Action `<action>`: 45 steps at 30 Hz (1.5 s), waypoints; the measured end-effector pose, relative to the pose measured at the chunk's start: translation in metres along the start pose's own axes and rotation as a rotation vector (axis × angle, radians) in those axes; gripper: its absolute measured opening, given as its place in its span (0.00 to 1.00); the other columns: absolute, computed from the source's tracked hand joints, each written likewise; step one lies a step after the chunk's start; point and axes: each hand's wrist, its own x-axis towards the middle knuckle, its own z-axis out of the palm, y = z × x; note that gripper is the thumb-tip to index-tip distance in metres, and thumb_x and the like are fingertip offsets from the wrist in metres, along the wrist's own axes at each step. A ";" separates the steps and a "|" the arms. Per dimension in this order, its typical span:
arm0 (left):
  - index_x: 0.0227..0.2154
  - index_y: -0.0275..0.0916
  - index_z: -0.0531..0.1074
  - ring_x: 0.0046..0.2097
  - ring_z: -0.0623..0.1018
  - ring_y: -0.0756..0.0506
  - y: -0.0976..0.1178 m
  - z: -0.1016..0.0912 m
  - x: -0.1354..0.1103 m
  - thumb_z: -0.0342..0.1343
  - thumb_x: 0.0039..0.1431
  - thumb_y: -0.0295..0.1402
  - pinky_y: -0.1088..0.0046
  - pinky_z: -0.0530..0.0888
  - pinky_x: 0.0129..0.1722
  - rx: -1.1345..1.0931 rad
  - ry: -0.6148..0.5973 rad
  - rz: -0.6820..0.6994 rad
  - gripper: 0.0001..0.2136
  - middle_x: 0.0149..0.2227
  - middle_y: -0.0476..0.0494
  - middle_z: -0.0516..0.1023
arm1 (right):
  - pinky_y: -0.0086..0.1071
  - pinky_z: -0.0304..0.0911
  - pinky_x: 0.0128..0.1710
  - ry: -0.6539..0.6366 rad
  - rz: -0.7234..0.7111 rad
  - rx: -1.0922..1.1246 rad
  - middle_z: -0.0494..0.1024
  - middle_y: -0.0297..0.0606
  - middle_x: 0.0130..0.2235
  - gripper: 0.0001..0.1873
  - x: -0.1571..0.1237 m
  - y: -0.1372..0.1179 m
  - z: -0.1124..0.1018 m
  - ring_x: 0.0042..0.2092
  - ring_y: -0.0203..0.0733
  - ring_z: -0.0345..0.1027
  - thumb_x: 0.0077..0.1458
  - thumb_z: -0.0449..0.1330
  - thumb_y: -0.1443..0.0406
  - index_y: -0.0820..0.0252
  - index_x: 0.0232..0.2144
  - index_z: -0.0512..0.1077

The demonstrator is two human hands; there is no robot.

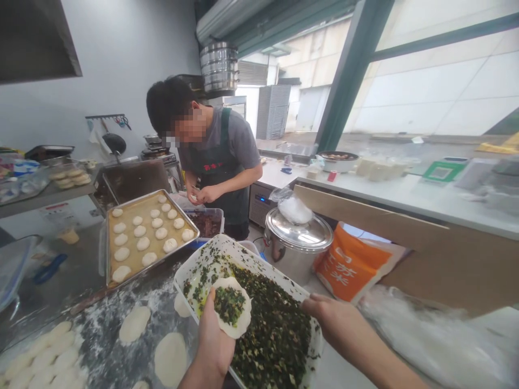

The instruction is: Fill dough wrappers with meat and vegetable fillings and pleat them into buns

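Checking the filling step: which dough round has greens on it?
The dough round cupped in the left hand has the greens; the flat rounds lying on the floured counter show none.

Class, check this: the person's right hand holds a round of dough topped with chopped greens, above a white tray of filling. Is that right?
No: the dough is held by the left hand, not the right hand, as the head view shows. The rest stands: it is topped with chopped greens, above the white tray of filling.
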 end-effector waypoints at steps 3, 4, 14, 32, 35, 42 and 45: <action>0.42 0.38 0.68 0.39 0.75 0.42 0.000 0.002 0.001 0.52 0.50 0.37 0.61 0.71 0.40 -0.030 -0.002 0.061 0.16 0.39 0.40 0.75 | 0.27 0.60 0.29 0.132 0.003 0.211 0.73 0.36 0.32 0.13 0.000 -0.017 -0.006 0.33 0.38 0.68 0.53 0.44 0.70 0.56 0.34 0.68; 0.42 0.38 0.68 0.39 0.75 0.42 0.000 0.003 0.001 0.52 0.50 0.37 0.60 0.71 0.41 -0.041 -0.004 0.079 0.15 0.38 0.40 0.75 | 0.27 0.61 0.31 0.172 -0.022 0.288 0.73 0.36 0.33 0.13 -0.001 -0.025 -0.006 0.33 0.38 0.68 0.55 0.44 0.68 0.56 0.36 0.67; 0.40 0.38 0.70 0.40 0.74 0.44 -0.003 0.008 -0.002 0.47 0.54 0.37 0.61 0.71 0.42 -0.099 -0.047 0.097 0.14 0.38 0.41 0.76 | 0.29 0.63 0.34 0.294 -0.083 0.391 0.72 0.39 0.36 0.16 0.000 -0.066 0.043 0.36 0.38 0.67 0.54 0.42 0.71 0.58 0.42 0.63; 0.39 0.36 0.69 0.38 0.74 0.42 -0.010 0.007 -0.003 0.47 0.51 0.46 0.60 0.72 0.35 0.043 -0.156 -0.107 0.20 0.38 0.37 0.75 | 0.31 0.61 0.41 0.235 -0.284 0.351 0.68 0.41 0.42 0.23 -0.002 -0.072 0.017 0.43 0.39 0.63 0.47 0.44 0.76 0.55 0.43 0.66; 0.39 0.35 0.69 0.38 0.74 0.41 -0.007 0.007 -0.005 0.48 0.51 0.46 0.60 0.72 0.35 0.080 -0.173 -0.125 0.20 0.38 0.36 0.75 | 0.30 0.61 0.37 0.151 -0.266 0.378 0.69 0.39 0.39 0.23 -0.002 -0.072 0.007 0.40 0.39 0.64 0.46 0.44 0.77 0.55 0.41 0.67; 0.40 0.36 0.68 0.38 0.75 0.42 -0.009 0.004 -0.004 0.56 0.47 0.36 0.63 0.73 0.35 0.170 -0.020 -0.019 0.17 0.40 0.37 0.74 | 0.27 0.58 0.28 0.080 -0.015 0.269 0.71 0.36 0.31 0.14 -0.002 -0.017 -0.011 0.33 0.37 0.67 0.53 0.45 0.71 0.55 0.31 0.69; 0.42 0.39 0.67 0.38 0.75 0.43 -0.007 0.002 -0.006 0.59 0.44 0.34 0.63 0.73 0.36 0.213 -0.019 0.010 0.19 0.41 0.40 0.74 | 0.27 0.54 0.25 0.024 0.045 -0.007 0.71 0.36 0.29 0.15 -0.003 0.008 -0.001 0.30 0.38 0.67 0.44 0.46 0.77 0.58 0.23 0.70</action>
